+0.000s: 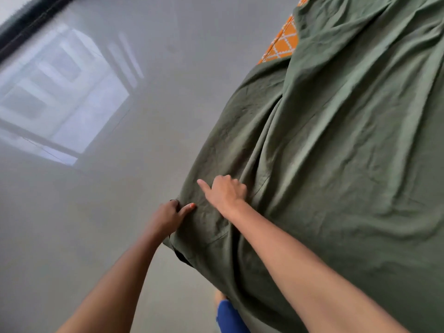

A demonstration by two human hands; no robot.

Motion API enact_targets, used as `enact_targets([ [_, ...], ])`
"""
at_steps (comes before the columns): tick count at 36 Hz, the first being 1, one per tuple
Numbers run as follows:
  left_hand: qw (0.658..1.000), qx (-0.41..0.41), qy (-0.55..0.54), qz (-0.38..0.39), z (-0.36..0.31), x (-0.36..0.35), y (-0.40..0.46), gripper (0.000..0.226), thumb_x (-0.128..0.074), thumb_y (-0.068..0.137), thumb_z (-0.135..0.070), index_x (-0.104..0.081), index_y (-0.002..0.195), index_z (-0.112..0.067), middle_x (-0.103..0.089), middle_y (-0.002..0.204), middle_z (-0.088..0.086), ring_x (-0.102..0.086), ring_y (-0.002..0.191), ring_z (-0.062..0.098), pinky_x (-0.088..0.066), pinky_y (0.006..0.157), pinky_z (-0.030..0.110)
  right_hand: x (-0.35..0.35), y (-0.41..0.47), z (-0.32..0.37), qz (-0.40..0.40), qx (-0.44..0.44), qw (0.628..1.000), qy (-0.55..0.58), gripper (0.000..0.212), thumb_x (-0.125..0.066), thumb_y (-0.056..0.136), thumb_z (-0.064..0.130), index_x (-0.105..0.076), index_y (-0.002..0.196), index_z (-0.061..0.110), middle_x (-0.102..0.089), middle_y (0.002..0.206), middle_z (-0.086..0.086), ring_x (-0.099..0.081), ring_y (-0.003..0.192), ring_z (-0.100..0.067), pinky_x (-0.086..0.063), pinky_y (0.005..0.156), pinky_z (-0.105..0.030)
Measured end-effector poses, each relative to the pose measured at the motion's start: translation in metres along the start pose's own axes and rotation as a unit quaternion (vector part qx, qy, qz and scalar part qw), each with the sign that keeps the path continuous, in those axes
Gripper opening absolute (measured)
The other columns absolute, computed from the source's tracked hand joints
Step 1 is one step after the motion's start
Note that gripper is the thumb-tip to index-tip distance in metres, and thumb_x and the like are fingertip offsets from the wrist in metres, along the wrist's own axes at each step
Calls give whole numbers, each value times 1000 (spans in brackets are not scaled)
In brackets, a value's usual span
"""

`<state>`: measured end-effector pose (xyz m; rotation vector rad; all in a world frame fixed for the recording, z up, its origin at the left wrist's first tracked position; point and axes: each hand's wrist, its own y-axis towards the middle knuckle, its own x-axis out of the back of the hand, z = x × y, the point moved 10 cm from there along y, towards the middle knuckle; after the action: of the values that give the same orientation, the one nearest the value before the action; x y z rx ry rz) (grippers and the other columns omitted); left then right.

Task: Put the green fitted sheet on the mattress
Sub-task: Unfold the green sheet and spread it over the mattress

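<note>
Grey floor (120, 212) lies open to my left; sheet (336, 164) drapes most of the mattress (283, 44).
Orange ticking shows bare at the far edge, so I judge that end may slip as I tug. Left hand (168, 217) pinches the hem, right hand (225, 191) bunches cloth beside it.

Glossy grey floor (120, 212) reflecting a bright window; black strip (31, 18) at upper left; blue garment (229, 317) at bottom edge.
</note>
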<state>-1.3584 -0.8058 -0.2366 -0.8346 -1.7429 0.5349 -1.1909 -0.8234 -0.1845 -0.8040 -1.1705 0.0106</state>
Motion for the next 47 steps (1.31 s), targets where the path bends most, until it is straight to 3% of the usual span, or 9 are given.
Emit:
enact_targets([
  [12,992,-79,-90,25,3,1,15,45,-56,93,-40,-54,66,-4,-59,64,14,-61,63,29,-47,63,42,1,26,34,-26,-79,990,118,31,-38,102,28,-54,122,9,-58,126,-13,-55,117,-32,-45,87,-39],
  [16,987,-142,-76,21,-7,11,11,46,-58,94,-29,-38,56,-14,-44,53,2,-45,52,19,-30,48,21,2,25,37,-16,-103,982,157,28,-39,101,24,-57,115,8,-59,123,-16,-55,115,-35,-44,88,-37],
  [21,978,-203,-48,26,22,40,-2,54,-61,91,-13,-29,49,-20,-54,55,18,-50,63,40,-17,52,31,-8,14,98,15,-67,975,212,33,-36,100,24,-58,107,1,-59,119,-25,-55,110,-41,-44,86,-40],
  [24,976,-208,-67,-17,71,58,-8,64,-70,82,-1,-23,45,-23,-53,51,20,-49,55,36,-15,46,31,-24,4,150,49,-46,971,229,34,-35,100,21,-58,110,-1,-57,120,-28,-55,110,-42,-45,88,-42],
  [30,988,-116,-17,104,148,19,-6,47,-60,91,-25,-35,51,-20,-54,56,7,-63,80,39,-33,59,36,-59,-20,187,109,-42,975,190,28,-38,96,10,-59,109,-2,-58,118,-29,-55,108,-44,-46,87,-42],
  [35,979,-81,55,181,163,27,2,40,-54,94,-26,-40,58,-17,-50,61,-1,-65,79,29,-53,77,37,-56,-15,182,133,-32,982,133,32,-39,99,19,-58,119,2,-56,126,-24,-53,117,-39,-43,95,-42],
  [38,970,-91,122,187,150,61,14,33,-49,97,-29,-46,66,-19,-67,88,7,-64,98,28,-48,81,30,-39,-4,176,101,-33,987,122,33,-38,99,25,-59,114,5,-59,123,-20,-55,114,-36,-43,92,-42],
  [41,971,-97,160,147,120,101,34,29,-46,98,-31,-63,101,-8,-66,113,14,-60,108,28,-46,85,29,-1,14,153,27,-63,988,139,35,-38,99,30,-61,108,7,-62,119,-18,-58,111,-35,-44,89,-39],
  [47,976,-130,141,106,37,153,74,31,-47,96,-26,-63,101,-1,-67,106,20,-61,103,33,-50,85,34,71,44,70,-82,-167,970,158,35,-40,99,35,-59,112,8,-61,120,-15,-57,113,-33,-43,90,-38],
])
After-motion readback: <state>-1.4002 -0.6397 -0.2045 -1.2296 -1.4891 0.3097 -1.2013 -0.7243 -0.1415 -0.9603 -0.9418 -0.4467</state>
